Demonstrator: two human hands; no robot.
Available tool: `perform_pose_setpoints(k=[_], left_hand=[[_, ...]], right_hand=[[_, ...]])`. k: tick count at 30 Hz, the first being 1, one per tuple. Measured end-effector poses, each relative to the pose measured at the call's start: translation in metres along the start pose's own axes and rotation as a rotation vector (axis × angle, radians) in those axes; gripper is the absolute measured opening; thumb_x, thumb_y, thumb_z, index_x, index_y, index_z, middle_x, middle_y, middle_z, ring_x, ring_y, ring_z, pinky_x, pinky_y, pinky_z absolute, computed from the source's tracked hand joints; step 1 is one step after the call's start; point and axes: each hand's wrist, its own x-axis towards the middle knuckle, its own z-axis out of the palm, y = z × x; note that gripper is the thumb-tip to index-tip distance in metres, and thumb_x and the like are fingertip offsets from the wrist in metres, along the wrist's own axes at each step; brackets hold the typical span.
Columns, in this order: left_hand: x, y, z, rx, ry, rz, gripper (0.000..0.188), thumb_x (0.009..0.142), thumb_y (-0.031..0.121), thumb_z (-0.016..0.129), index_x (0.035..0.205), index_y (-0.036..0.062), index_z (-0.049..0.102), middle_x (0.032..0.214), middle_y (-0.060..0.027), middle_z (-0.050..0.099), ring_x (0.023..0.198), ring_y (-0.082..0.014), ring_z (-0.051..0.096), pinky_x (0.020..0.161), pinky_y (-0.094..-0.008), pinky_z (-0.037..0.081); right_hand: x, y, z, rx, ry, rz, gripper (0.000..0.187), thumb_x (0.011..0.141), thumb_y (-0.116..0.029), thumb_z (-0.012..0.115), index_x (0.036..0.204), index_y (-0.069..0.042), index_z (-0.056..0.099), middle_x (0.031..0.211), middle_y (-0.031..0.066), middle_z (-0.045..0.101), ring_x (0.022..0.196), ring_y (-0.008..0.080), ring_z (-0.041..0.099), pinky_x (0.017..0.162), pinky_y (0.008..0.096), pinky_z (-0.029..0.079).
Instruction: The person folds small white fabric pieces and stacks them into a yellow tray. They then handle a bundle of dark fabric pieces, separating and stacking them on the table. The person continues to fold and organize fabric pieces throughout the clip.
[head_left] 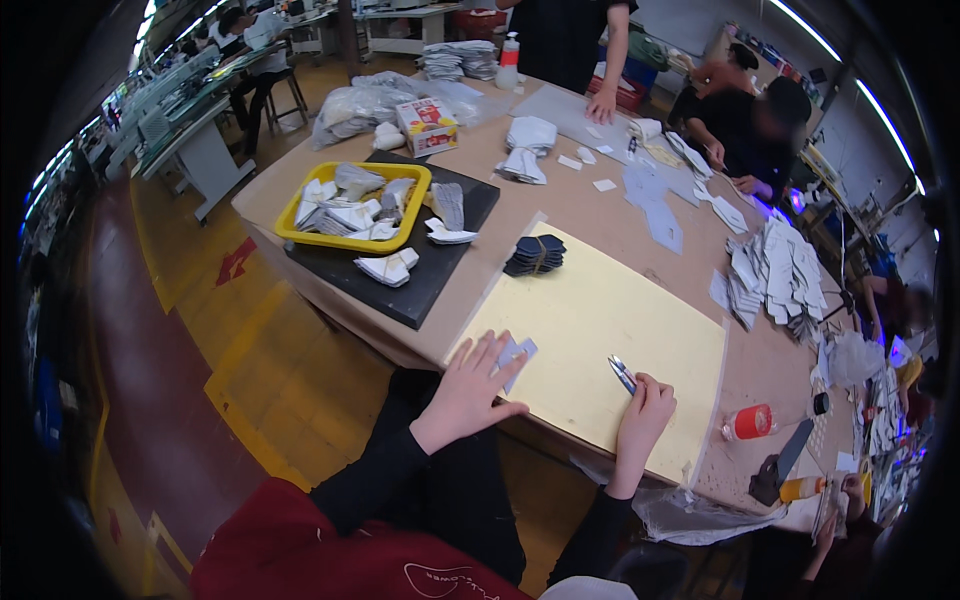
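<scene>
My left hand [462, 398] lies nearly flat at the near left edge of a pale yellow sheet [610, 310], fingers stretched out. Partly under its fingertips is a small light grey cut piece [516, 362]. My right hand [647, 415] is closed round a pair of thread snips [622, 374], whose metal blades point up and away over the sheet. A stack of dark blue cut pieces [535, 255], tied with a band, sits at the sheet's far left corner.
A yellow tray [418, 208] of white and grey pieces stands on a black board [430, 285] at left. A box [427, 126] is behind it. To the right are white piles [775, 270] and a red-labelled bottle [748, 422]. A co-worker's hand [602, 104] rests at the far edge.
</scene>
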Motion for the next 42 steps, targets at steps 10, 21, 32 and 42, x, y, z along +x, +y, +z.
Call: perform_pose_setpoints(k=[10,21,32,42], left_hand=[[-0.036,-0.031,-0.009,-0.464,0.275,0.086,0.026,0.081,0.004,0.062,0.104,0.0113,0.068,0.108,-0.0080,0.067,0.103,-0.0247,0.064,0.088,-0.0349,0.050],[-0.046,-0.031,-0.067,-1.338,0.480,-0.483,0.019,0.092,0.008,0.060,0.103,-0.0065,0.065,0.086,-0.0086,0.069,0.076,-0.0103,0.066,0.065,-0.0225,0.053],[0.054,-0.081,-0.126,-0.557,-0.225,0.135,0.024,0.092,0.019,0.061,0.108,0.0010,0.062,0.088,-0.0108,0.068,0.081,-0.0204,0.070,0.068,-0.0324,0.053],[0.296,-0.303,-0.116,-0.062,0.046,-0.340,0.058,0.077,0.033,0.070,0.128,0.0119,0.051,0.145,-0.0196,0.032,0.135,-0.0439,0.024,0.103,-0.0668,0.024]], right_hand=[[-0.006,0.001,0.001,-0.081,-0.019,-0.042,0.018,0.092,-0.005,0.050,0.105,-0.004,0.063,0.100,0.0136,0.051,0.094,0.0303,0.047,0.083,0.0387,0.040],[-0.013,-0.031,-0.004,0.115,0.175,-0.091,0.031,0.088,-0.009,0.057,0.118,-0.001,0.056,0.115,0.0121,0.052,0.104,0.0256,0.049,0.090,0.0369,0.040],[-0.022,-0.176,0.093,0.804,-0.001,-0.135,0.011,0.081,0.010,0.059,0.089,0.006,0.065,0.086,0.0156,0.065,0.079,0.0224,0.063,0.070,0.0299,0.051],[0.085,-0.218,0.056,0.812,-0.309,0.249,0.014,0.079,0.009,0.061,0.091,0.008,0.067,0.076,0.0135,0.065,0.066,0.0165,0.060,0.060,0.0240,0.045]])
